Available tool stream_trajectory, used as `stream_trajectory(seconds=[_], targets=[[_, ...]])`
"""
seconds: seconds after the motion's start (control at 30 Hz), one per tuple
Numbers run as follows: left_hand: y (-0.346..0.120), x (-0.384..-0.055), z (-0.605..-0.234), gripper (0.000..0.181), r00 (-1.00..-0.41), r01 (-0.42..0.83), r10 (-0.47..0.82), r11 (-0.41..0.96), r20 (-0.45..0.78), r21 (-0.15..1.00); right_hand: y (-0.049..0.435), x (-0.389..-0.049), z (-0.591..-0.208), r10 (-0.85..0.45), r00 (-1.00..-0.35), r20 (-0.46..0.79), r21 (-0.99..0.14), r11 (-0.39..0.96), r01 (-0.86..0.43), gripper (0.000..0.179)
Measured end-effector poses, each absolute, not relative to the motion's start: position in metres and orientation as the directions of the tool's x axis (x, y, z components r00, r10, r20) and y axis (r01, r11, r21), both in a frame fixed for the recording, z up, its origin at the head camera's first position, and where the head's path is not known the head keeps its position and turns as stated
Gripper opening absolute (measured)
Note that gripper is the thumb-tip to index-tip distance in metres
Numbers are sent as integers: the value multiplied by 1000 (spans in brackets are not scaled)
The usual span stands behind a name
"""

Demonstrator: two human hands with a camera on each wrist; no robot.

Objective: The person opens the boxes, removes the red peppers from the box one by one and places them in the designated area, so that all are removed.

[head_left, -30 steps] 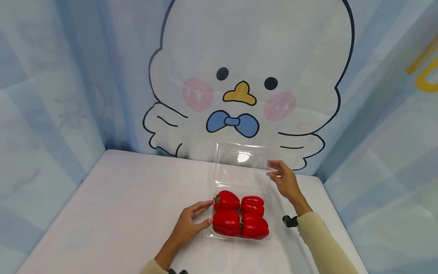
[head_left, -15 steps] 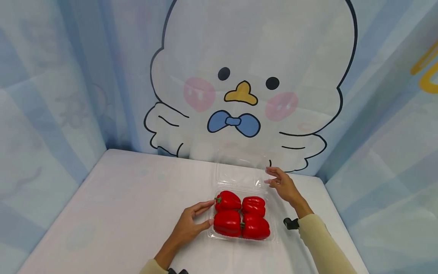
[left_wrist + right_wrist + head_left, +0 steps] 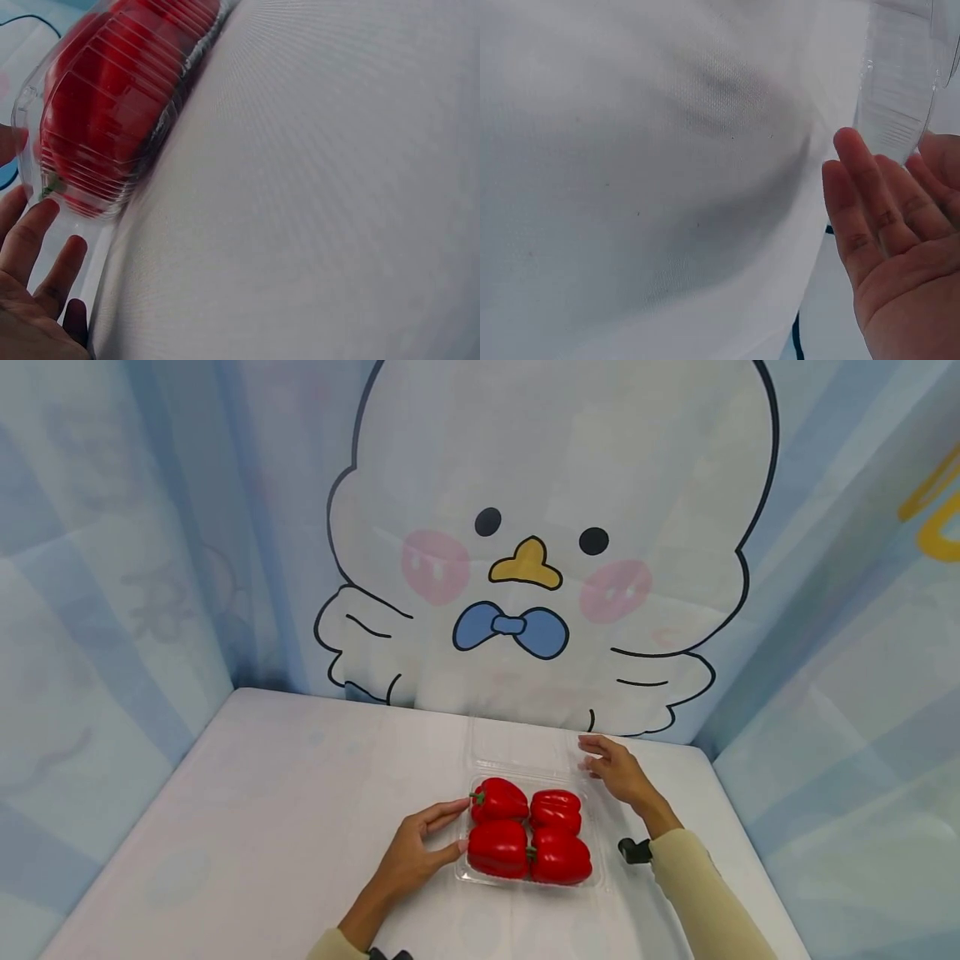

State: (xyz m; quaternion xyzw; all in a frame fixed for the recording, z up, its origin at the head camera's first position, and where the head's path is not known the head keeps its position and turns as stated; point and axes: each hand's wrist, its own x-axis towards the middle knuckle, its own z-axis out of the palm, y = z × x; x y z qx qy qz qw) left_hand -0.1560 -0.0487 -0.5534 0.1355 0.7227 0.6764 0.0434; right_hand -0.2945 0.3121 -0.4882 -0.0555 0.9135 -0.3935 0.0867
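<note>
A clear plastic hinged container (image 3: pixel 596 877) stands on the table with several red bell peppers (image 3: pixel 497 849) in its base. Its transparent lid (image 3: pixel 525 747) is folded back behind the base, low toward the far edge of the table. My right hand (image 3: pixel 618 772) pinches the lid's right edge between thumb and fingers; the lid's corner shows at the fingers in the right wrist view. At the base's left side, my left hand (image 3: pixel 412 852) rests thumb and fingertips against the rim, its fingers spread in the left wrist view. A green stem (image 3: pixel 52 184) shows through the plastic there.
The white-covered table (image 3: pixel 285 793) runs back to a blue and white curtain (image 3: pixel 172 568) printed with a cartoon chick, and curtains also hang along both sides. Black wrist mounts (image 3: pixel 636 850) sit at both sleeve cuffs.
My right hand has come down and slightly nearer, and the lid has swung from raised to lying lower behind the base. My left hand and the peppers hold still.
</note>
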Motion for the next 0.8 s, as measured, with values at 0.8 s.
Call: stream_trajectory(seconds=[0.8], targets=[[-48, -155, -551, 56, -956, 151, 261, 49, 133, 987, 307, -264, -464, -84, -976, 199, -575, 797, -186, 49]])
